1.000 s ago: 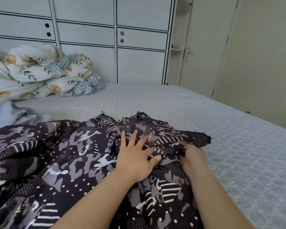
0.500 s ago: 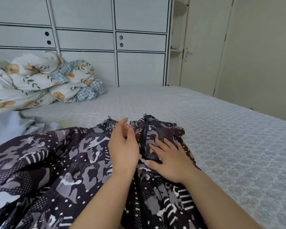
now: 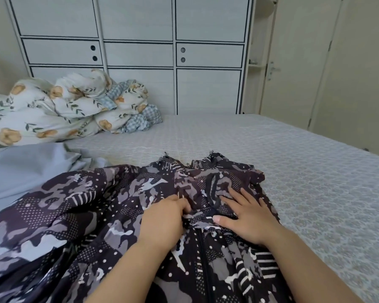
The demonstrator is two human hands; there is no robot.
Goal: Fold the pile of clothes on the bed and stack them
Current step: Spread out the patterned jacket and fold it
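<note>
**Patterned dress spread on the bed, both hands working at its bodice**

Head view: a dark patterned dress point(image 3: 96, 215) with grey camouflage shapes, white dots and stripes lies across the near side of the bed point(image 3: 315, 171), its top end pointing away from the person and its skirt running out of frame toward them. The left hand point(image 3: 164, 219) rests on the cloth with its fingers curled down into a bunched fold near the dress's middle seam, seemingly pinching the fabric. The right hand point(image 3: 247, 217) lies flat just beside it, fingers straight and spread, thumb stretched toward the left hand, pressing the bodice down.

The fabric looks thin, light and limp (it puckers readily under the fingers), so it should fold easily but will likely slide and wrinkle; a dark zip runs down its centre. Good places to take hold would be the shoulder points at the far edge, or the side seams, smoothing flat after each fold.

A pale blue cloth point(image 3: 20, 171) lies just left of the dress, and a floral duvet point(image 3: 64, 110) is heaped well behind, before a white wardrobe point(image 3: 140, 51).

No brand, label or legible writing shows anywhere.
</note>
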